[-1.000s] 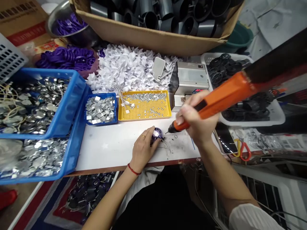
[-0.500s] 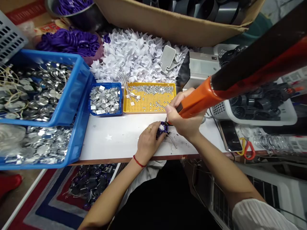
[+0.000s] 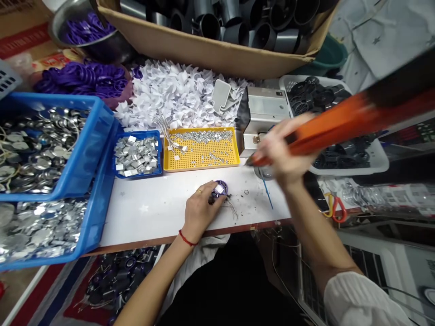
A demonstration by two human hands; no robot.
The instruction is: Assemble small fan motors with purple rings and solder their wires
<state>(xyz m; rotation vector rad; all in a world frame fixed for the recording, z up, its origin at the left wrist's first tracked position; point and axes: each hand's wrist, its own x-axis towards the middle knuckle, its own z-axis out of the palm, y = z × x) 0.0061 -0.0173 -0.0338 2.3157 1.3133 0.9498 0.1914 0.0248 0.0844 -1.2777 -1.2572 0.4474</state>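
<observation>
My left hand (image 3: 201,206) grips a small round purple part (image 3: 220,189) with a white square at its centre, low over the white tabletop (image 3: 152,208). Thin pale wires trail from beneath the part. My right hand (image 3: 288,151) is wrapped round an orange and black power screwdriver (image 3: 326,124), blurred by motion, its tip away from the part, to the right of the yellow tray. The yellow tray (image 3: 200,156) holds tiny metal screws at the back. Beside it, a small blue tray (image 3: 160,158) contains silvery square pieces.
Large blue bins (image 3: 98,122) of metal discs stand left. White petal-like pieces (image 3: 180,90) and a cardboard box (image 3: 217,50) of dark tubes lie behind. At right are a white basket (image 3: 377,158), orange-red scissors (image 3: 339,209) and a thin blue stick (image 3: 268,194).
My right hand has lifted the screwdriver off the purple part and moved it up and right. My left hand still grips the part. The camera view has shifted, showing more of the box.
</observation>
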